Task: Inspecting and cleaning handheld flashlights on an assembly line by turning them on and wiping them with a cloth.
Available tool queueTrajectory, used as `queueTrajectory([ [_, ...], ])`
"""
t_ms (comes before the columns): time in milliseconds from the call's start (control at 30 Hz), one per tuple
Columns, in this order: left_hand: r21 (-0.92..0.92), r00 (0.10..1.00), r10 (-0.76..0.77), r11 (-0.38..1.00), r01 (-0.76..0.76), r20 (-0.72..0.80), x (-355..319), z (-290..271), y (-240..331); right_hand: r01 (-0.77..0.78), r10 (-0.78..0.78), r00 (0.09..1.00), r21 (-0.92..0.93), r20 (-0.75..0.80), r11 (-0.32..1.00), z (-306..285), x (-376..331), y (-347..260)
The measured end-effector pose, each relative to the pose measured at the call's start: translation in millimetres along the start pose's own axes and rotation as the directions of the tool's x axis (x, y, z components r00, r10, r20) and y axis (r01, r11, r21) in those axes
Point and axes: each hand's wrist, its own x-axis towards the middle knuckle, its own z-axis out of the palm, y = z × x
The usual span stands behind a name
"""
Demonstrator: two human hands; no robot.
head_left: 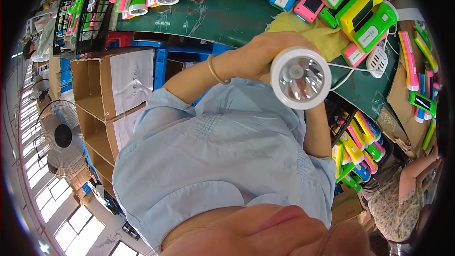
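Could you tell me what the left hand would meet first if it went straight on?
Probably the yellow cloth just beyond its fingers, then the pile of green and pink torches; the left hand, gripping a white-headed torch, may pass above it.

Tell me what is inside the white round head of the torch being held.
Inside the torch head sits a shiny silver reflector with a small bulb at its centre. The hand covers the torch's body behind it.
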Motion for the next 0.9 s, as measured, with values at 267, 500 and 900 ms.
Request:
queueTrajectory([
  [267, 0.343, 0.887, -0.361, 0.826, 0.448, -0.288, -7, -3, 17, -0.121, 0.127, 0.989, 0.081, -0.076, 0.989, -35, 5, -17],
  [500, 0.197, 0.824, -0.475, 0.816, 0.544, -0.309, 3, -5, 12, -0.33, 0.342, 0.923, 0.094, -0.178, 0.939, -29, 4, -34],
  [900, 0.056, 0.816, -0.532, 0.829, 0.556, -0.226, 23, -16, 12, -0.015, 0.013, 1.0, 0.08, 0.023, 0.997, -41, 47, -69],
])
